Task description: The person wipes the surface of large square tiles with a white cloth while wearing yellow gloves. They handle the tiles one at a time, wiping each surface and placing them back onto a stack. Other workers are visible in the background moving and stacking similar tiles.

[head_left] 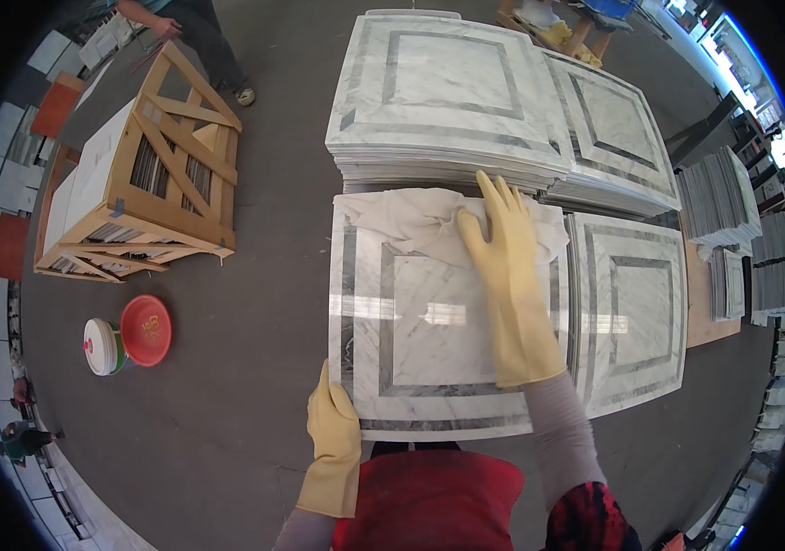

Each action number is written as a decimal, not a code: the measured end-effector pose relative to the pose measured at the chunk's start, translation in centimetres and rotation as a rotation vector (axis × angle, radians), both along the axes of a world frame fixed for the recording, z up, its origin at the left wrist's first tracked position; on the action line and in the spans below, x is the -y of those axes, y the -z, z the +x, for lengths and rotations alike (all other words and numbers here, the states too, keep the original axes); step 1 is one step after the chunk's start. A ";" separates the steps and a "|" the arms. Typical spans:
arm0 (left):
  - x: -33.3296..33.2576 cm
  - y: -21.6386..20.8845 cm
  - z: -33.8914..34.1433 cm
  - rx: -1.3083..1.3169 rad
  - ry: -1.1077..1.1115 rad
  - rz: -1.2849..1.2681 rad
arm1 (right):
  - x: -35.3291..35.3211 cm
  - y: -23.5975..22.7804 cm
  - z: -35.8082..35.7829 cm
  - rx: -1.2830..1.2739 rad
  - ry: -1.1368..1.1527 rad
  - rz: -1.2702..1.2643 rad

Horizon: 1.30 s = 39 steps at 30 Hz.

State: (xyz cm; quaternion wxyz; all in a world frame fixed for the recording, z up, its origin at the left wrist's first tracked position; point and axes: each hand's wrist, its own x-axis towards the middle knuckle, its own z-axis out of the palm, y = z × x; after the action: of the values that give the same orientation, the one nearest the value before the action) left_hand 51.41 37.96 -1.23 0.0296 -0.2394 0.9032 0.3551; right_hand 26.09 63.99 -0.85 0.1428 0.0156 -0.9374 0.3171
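Observation:
A polished marble tile (447, 317), white with grey inlaid bands, tops the near stack in front of me. A crumpled pale cloth (392, 216) lies across its far edge. My right hand (507, 266), in a long yellow rubber glove, presses down on the cloth with fingers stretched out and thumb apart. My left hand (333, 436), gloved the same way, grips the tile's near left edge. Its fingers run along the side, and their undersides are hidden.
More tile stacks stand behind (447, 83) and to the right (631, 312). At left are a slatted wooden crate (172, 165), a red basin (147, 331) and a lidded white bucket (101, 347). Another person's hand (166, 29) is beyond the crate. Further tile stacks (718, 197) line the right.

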 end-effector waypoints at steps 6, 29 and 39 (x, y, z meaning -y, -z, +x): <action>-0.5 -0.5 -0.4 0.025 0.004 -0.006 | 12.3 1.0 -0.2 -0.071 0.230 0.272; 4.0 6.2 4.3 -0.020 -0.113 0.434 | 18.0 1.3 19.9 0.033 -0.497 0.092; 25.3 6.0 8.6 0.455 0.183 0.800 | 19.3 -2.0 33.8 0.566 -0.281 0.272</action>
State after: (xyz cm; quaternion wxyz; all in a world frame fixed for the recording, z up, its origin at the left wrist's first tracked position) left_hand 60.05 12.61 -7.25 0.3479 -0.2004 0.6832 0.6100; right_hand 59.87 44.71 1.12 -0.1715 0.0747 -0.9622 0.1978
